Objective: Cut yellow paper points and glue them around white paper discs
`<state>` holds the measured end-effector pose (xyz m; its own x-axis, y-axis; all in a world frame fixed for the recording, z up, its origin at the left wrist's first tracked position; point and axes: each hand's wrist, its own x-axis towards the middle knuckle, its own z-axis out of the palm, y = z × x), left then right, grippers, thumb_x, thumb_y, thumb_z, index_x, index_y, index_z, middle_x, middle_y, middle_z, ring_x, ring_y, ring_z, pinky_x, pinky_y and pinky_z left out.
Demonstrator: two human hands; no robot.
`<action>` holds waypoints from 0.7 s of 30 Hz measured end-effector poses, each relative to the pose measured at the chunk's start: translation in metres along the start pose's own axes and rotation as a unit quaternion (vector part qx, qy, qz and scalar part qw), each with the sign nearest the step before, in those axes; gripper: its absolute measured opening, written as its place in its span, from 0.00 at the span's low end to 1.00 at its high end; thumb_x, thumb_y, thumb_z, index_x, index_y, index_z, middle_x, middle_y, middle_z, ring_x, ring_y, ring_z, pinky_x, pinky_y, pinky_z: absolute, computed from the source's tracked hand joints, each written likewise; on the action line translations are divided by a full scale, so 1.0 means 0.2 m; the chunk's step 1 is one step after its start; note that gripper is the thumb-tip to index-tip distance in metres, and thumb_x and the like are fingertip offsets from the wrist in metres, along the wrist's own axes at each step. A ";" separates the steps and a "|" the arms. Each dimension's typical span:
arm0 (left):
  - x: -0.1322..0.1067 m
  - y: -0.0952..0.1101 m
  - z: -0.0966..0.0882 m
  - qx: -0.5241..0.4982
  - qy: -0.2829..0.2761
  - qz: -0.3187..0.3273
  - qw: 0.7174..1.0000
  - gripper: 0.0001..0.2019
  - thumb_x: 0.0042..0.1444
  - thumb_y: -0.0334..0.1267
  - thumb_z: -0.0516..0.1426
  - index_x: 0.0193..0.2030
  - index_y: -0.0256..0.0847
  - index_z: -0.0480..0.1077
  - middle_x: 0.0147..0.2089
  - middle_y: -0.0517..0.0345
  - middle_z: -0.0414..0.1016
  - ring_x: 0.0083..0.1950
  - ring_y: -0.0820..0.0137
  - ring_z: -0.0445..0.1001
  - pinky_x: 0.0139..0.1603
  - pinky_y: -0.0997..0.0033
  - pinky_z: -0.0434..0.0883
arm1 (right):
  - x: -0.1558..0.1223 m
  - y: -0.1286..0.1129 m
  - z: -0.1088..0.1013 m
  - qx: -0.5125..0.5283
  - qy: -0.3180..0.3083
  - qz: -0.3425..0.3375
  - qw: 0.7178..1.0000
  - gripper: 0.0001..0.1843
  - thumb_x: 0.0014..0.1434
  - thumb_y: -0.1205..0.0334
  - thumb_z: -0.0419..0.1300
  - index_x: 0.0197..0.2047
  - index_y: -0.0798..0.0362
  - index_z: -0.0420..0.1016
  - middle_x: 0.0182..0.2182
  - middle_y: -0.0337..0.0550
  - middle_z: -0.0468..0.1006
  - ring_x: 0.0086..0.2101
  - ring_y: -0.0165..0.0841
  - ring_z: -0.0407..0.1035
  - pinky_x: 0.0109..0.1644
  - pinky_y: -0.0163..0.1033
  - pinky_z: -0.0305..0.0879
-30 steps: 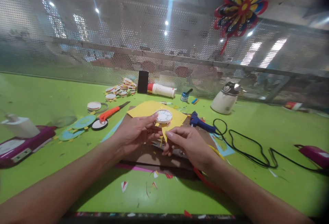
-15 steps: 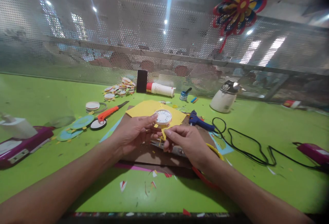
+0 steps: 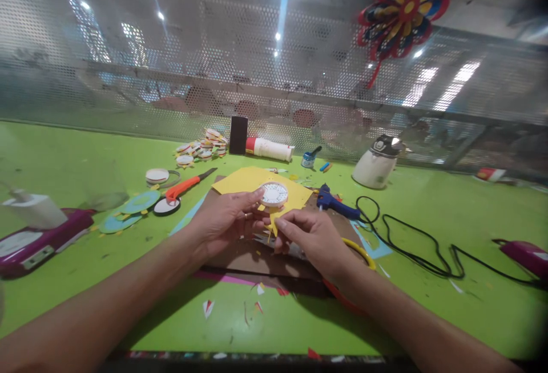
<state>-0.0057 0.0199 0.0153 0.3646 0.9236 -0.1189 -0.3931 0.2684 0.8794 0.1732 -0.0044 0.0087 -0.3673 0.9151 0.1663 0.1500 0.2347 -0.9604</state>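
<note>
1. The round, speckled white disc (image 3: 274,195) is grasped by the left hand (image 3: 228,216), above the surface's (image 3: 171,316) middle.
2. A thin yellow paper piece (image 3: 273,223) is pinched by the right hand (image 3: 309,237).
3. Little has been shifted within the last second; fine adjustment is seemingly under way.
4. A smooth yellow sheet (image 3: 240,181) is laid over brown cardboard (image 3: 240,259).

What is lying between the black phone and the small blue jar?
In the head view, a white cylinder with a red end lies between the phone and the jar.
</note>
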 end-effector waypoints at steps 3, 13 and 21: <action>0.00 0.00 0.00 0.001 0.018 -0.003 1.000 0.12 0.56 0.36 0.60 0.43 0.29 0.76 0.35 0.44 0.77 0.30 0.75 0.72 0.28 0.81 0.73 | 0.00 -0.01 0.00 -0.006 0.002 0.001 1.000 0.16 0.57 0.52 0.60 0.25 0.56 0.74 0.19 0.38 0.75 0.21 0.26 0.66 0.30 0.33 0.65; 0.01 0.00 -0.02 -0.010 0.042 -0.025 0.999 0.13 0.52 0.39 0.63 0.41 0.32 0.76 0.37 0.47 0.78 0.29 0.76 0.73 0.26 0.83 0.72 | 0.00 -0.02 -0.01 0.030 -0.005 0.056 0.998 0.19 0.54 0.49 0.62 0.22 0.55 0.74 0.18 0.38 0.75 0.21 0.27 0.66 0.30 0.35 0.64; 0.01 0.00 -0.02 0.001 0.030 -0.017 0.999 0.13 0.51 0.38 0.64 0.41 0.31 0.74 0.35 0.48 0.76 0.29 0.74 0.74 0.26 0.82 0.72 | 0.02 -0.01 -0.06 0.022 0.131 0.019 0.991 0.20 0.55 0.48 0.63 0.22 0.56 0.71 0.13 0.35 0.68 0.17 0.25 0.58 0.24 0.34 0.55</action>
<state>-0.0091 0.0225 0.0138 0.3261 0.9286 -0.1771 -0.3789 0.3000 0.8755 0.1818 0.0032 0.0130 -0.1107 0.9781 0.1760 0.1170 0.1887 -0.9750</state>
